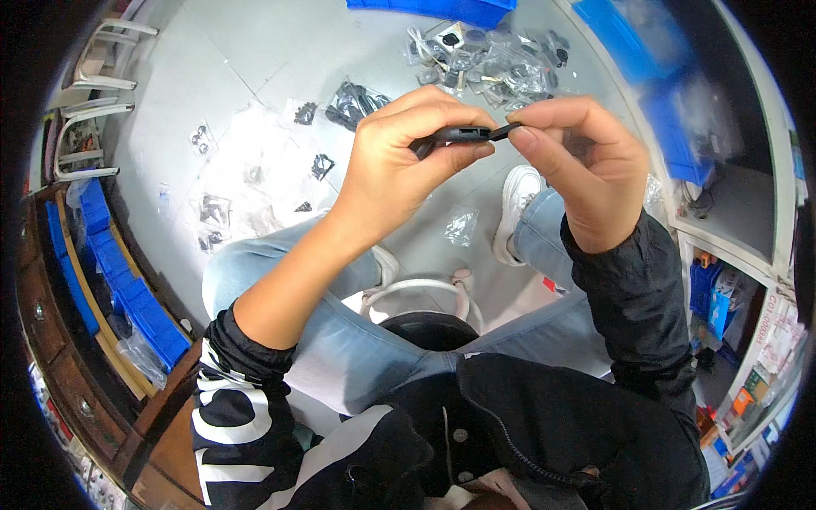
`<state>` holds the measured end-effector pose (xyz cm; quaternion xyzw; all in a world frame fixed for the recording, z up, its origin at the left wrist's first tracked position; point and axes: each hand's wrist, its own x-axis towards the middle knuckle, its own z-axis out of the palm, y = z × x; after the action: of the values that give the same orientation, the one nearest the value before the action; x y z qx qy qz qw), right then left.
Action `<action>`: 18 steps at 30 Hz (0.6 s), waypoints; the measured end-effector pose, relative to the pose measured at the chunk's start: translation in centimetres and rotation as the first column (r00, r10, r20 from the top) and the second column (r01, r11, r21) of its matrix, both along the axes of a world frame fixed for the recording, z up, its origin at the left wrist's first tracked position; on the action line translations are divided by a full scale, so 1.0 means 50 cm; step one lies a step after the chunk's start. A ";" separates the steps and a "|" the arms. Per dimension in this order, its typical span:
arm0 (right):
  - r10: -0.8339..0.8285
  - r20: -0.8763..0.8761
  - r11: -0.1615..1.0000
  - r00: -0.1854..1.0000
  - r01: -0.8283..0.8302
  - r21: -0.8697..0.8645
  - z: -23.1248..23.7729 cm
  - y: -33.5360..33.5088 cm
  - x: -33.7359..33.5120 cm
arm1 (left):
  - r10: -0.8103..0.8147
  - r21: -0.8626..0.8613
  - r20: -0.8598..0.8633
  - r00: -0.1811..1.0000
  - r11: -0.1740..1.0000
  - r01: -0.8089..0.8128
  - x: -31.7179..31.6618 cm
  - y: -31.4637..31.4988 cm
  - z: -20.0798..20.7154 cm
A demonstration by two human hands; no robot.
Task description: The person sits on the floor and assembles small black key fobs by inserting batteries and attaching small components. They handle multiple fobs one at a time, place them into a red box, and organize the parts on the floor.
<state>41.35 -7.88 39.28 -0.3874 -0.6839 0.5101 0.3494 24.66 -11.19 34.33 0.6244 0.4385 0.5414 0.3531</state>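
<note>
In front of me, my left hand (398,149) pinches a small, flat black case with rounded ends (463,134), shaped like a key fob, between thumb and fingers. A slot or opening shows along its edge. My right hand (595,166) is closed with thumb and forefinger on a short, flat black piece (507,131). That piece meets the case's right end at a slight angle; whether it sits inside the case or only touches it, I cannot tell. Part of the case is hidden by my left fingers.
Small clear bags of dark parts (510,64) lie piled on the grey floor beyond my hands. More bags (217,212) are scattered to the left. Blue bins (127,280) line the left side, and others (680,127) stand at the right by a shelf. White chair frames (93,110) stand far left.
</note>
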 end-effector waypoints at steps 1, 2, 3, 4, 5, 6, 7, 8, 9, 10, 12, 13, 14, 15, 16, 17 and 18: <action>0.017 0.016 1.000 1.000 -0.018 0.013 0.001 0.000 0.001 | 0.001 -0.006 0.000 1.000 1.000 -0.001 0.000 0.000 0.000; 0.035 0.033 0.999 0.999 -0.036 0.027 0.002 0.000 0.001 | 0.001 -0.006 -0.015 1.000 1.000 -0.001 -0.001 0.000 0.000; 0.026 0.052 0.999 0.998 -0.027 0.026 0.002 -0.001 0.001 | 0.003 -0.007 -0.032 0.999 1.000 -0.003 -0.001 0.000 0.001; 0.017 0.070 1.000 0.997 -0.019 0.025 0.003 -0.003 0.002 | 0.006 -0.007 -0.055 0.998 1.000 -0.007 -0.002 0.000 0.001; 0.008 0.089 1.000 0.996 -0.010 0.023 0.003 -0.004 0.001 | 0.007 -0.011 -0.053 0.999 1.000 -0.007 -0.002 0.000 0.001; -0.005 0.078 0.999 0.997 0.001 0.044 0.002 -0.004 0.000 | 0.009 -0.015 -0.056 0.998 1.000 -0.010 -0.002 0.000 0.001; -0.017 0.066 0.998 0.998 0.013 0.063 0.000 -0.004 -0.001 | 0.015 -0.019 -0.063 0.998 1.000 -0.016 -0.002 0.000 0.000; -0.029 0.055 0.996 0.998 0.025 0.083 -0.002 -0.004 -0.003 | 0.008 -0.021 -0.063 0.998 1.000 -0.009 -0.001 0.000 0.000; -0.022 0.055 0.992 0.998 0.015 0.122 -0.004 -0.003 -0.004 | 0.005 -0.022 -0.066 0.998 1.000 -0.007 -0.001 -0.001 -0.001; -0.015 0.056 0.987 0.998 0.006 0.161 -0.006 -0.001 -0.004 | 0.004 -0.023 -0.074 0.997 1.000 -0.006 0.000 -0.002 -0.001; -0.015 0.088 0.977 0.996 -0.004 0.211 -0.009 0.001 -0.003 | 0.001 -0.019 -0.065 0.998 1.000 -0.002 -0.001 -0.001 -0.003; -0.021 0.119 0.975 0.993 -0.006 0.223 -0.009 0.002 -0.002 | 0.005 -0.019 -0.065 0.998 1.000 -0.006 0.000 -0.001 -0.003; -0.022 0.137 0.971 0.990 -0.011 0.240 -0.010 0.003 -0.001 | -0.003 -0.026 -0.053 0.999 1.000 0.001 0.000 -0.002 -0.003; -0.019 0.155 0.964 0.988 -0.023 0.266 -0.011 0.004 -0.001 | -0.007 -0.035 -0.043 0.999 0.999 0.005 0.000 -0.002 -0.004; -0.011 0.161 0.954 0.987 -0.038 0.298 -0.012 0.005 -0.001 | -0.011 -0.047 -0.036 0.999 0.999 0.009 0.000 -0.002 -0.004; -0.003 0.167 0.942 0.986 -0.053 0.330 -0.013 0.005 -0.001 | -0.015 -0.046 -0.043 0.999 0.999 0.014 0.000 -0.002 -0.004; -0.009 0.166 0.948 0.986 -0.044 0.315 -0.014 0.005 -0.002 | -0.021 -0.049 -0.052 0.998 0.999 0.019 0.000 -0.002 -0.003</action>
<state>41.27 -7.66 38.58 -0.3612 -0.7869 0.3626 0.3447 24.65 -11.27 34.17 0.6338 0.4544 0.5105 0.3621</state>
